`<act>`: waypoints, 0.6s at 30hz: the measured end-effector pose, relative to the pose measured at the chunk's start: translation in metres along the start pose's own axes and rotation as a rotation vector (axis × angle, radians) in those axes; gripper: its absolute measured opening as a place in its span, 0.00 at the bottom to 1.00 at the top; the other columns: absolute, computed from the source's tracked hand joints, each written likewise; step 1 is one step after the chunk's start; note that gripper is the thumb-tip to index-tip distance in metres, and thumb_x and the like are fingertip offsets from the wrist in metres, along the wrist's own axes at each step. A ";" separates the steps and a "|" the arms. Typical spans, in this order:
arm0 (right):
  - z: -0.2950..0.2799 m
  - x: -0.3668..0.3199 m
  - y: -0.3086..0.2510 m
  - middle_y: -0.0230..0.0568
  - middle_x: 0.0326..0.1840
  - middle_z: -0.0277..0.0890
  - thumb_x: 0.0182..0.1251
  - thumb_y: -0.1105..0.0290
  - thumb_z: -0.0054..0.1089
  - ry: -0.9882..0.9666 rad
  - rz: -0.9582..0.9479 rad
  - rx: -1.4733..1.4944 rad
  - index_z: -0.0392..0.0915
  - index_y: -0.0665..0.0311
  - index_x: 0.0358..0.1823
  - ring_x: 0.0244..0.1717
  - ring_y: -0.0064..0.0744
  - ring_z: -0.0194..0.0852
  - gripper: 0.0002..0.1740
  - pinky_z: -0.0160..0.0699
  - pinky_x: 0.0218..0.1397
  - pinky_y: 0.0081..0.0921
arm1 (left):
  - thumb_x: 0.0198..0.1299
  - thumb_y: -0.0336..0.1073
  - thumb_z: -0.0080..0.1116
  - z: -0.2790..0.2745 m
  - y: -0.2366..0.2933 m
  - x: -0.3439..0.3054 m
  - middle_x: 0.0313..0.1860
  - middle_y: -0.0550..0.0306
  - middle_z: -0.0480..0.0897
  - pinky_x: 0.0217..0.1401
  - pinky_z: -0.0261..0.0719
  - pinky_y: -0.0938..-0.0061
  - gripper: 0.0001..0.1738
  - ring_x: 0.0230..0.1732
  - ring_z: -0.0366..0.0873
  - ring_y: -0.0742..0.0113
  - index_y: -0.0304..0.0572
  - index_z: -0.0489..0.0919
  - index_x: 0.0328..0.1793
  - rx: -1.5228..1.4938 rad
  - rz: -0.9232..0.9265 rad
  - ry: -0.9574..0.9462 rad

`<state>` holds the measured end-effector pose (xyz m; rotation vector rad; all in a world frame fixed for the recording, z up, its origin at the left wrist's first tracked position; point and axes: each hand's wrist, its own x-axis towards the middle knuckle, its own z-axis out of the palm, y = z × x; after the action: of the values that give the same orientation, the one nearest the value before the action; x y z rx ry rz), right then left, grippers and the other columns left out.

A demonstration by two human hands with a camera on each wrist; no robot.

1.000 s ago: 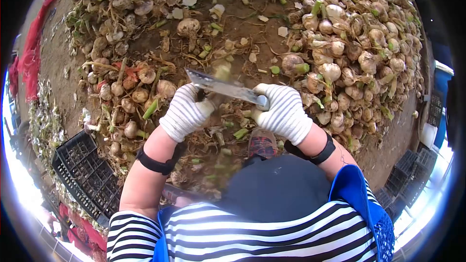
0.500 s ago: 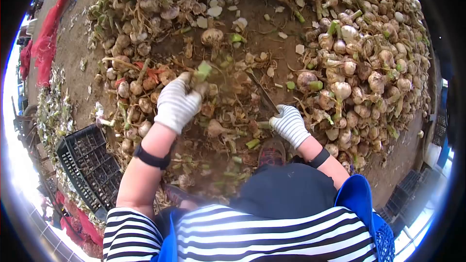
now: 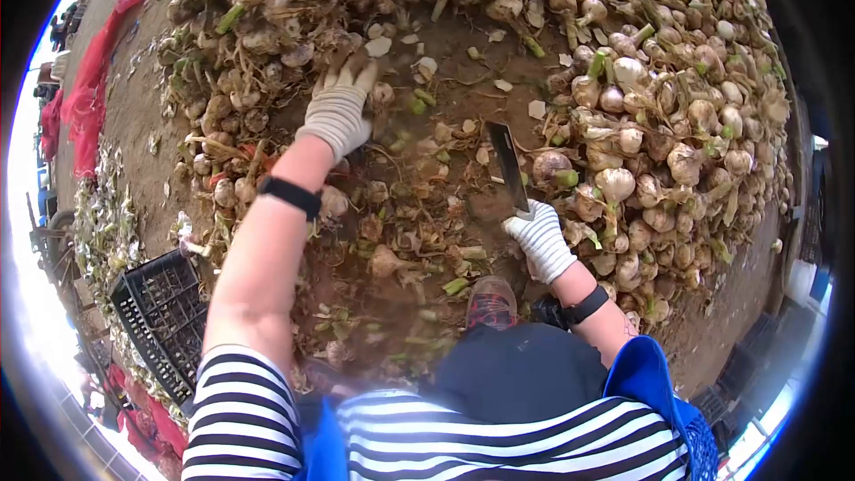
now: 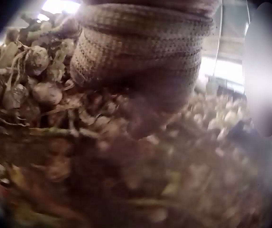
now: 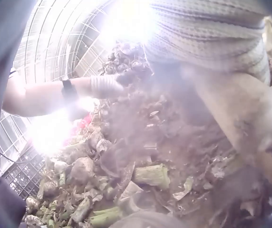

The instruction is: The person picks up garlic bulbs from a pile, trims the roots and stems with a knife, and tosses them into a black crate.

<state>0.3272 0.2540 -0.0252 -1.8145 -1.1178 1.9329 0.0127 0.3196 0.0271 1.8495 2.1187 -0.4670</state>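
Note:
My left hand, in a striped white knit glove, reaches forward with its fingers extended over the near side of the garlic heap at the upper left. Its fingertips are right at the bulbs, and a small garlic bulb lies just beside them. The left wrist view shows the glove from close up, with its fingers dark and blurred. In my gloved right hand I grip a knife by its handle, low over the ground near my shoe. The knife's broad dark blade points forward, away from me.
A big pile of garlic spreads along the right. Cut stems and dry leaves litter the soil between the hands, with a loose bulb there. A black plastic crate stands at left; red netting lies beyond. My shoe is below the knife.
The hands were together at the knife, then parted. My left hand has moved forward to the heap, and the green-ended piece at its fingers is gone. The blade has swung to point forward.

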 end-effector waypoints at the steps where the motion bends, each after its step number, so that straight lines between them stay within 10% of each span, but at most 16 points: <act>1: 0.001 -0.003 -0.007 0.25 0.19 0.66 0.48 0.75 0.58 -0.010 0.036 0.032 0.75 0.64 0.33 0.18 0.17 0.60 0.08 0.62 0.20 0.21 | 0.49 0.43 0.62 0.007 -0.004 0.005 0.73 0.42 0.52 0.76 0.46 0.60 0.48 0.73 0.50 0.45 0.52 0.49 0.75 0.096 0.049 -0.076; 8: 0.003 -0.005 -0.048 0.35 0.25 0.76 0.48 0.67 0.59 -0.121 -0.184 -0.370 0.77 0.70 0.45 0.25 0.25 0.70 0.21 0.72 0.34 0.23 | 0.44 0.39 0.65 0.011 -0.009 -0.007 0.63 0.46 0.68 0.72 0.55 0.60 0.38 0.69 0.58 0.54 0.51 0.65 0.65 -0.191 -0.049 0.156; 10: 0.005 -0.001 -0.044 0.45 0.25 0.77 0.50 0.66 0.55 -0.044 -0.386 -0.617 0.78 0.65 0.40 0.26 0.41 0.75 0.16 0.74 0.34 0.32 | 0.45 0.35 0.69 0.091 -0.032 0.005 0.55 0.59 0.76 0.74 0.53 0.59 0.35 0.59 0.72 0.62 0.51 0.68 0.62 -1.388 -0.213 0.068; 14: 0.023 -0.026 -0.078 0.48 0.23 0.74 0.51 0.67 0.52 -0.067 -0.733 -1.011 0.75 0.61 0.28 0.27 0.50 0.75 0.07 0.75 0.32 0.40 | 0.63 0.42 0.52 0.087 0.001 -0.082 0.55 0.60 0.76 0.69 0.65 0.60 0.22 0.56 0.73 0.66 0.50 0.64 0.62 -2.164 0.205 -0.046; 16: 0.033 -0.031 -0.082 0.47 0.24 0.75 0.49 0.67 0.54 -0.124 -0.745 -1.104 0.75 0.60 0.29 0.27 0.49 0.76 0.07 0.75 0.31 0.40 | 0.61 0.47 0.53 0.047 0.007 -0.102 0.56 0.66 0.76 0.72 0.56 0.56 0.26 0.57 0.72 0.67 0.56 0.64 0.65 -0.777 0.488 -0.022; 18: 0.039 -0.036 -0.086 0.47 0.25 0.76 0.48 0.66 0.56 -0.146 -0.749 -1.115 0.75 0.60 0.29 0.28 0.48 0.77 0.08 0.75 0.32 0.40 | 0.58 0.50 0.53 0.058 0.014 -0.109 0.57 0.66 0.76 0.71 0.56 0.55 0.27 0.57 0.72 0.68 0.58 0.66 0.65 -0.492 0.433 -0.036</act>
<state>0.2712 0.2743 0.0564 -1.1972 -2.7584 1.0068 0.0418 0.1991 0.0194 1.8905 1.5516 0.1140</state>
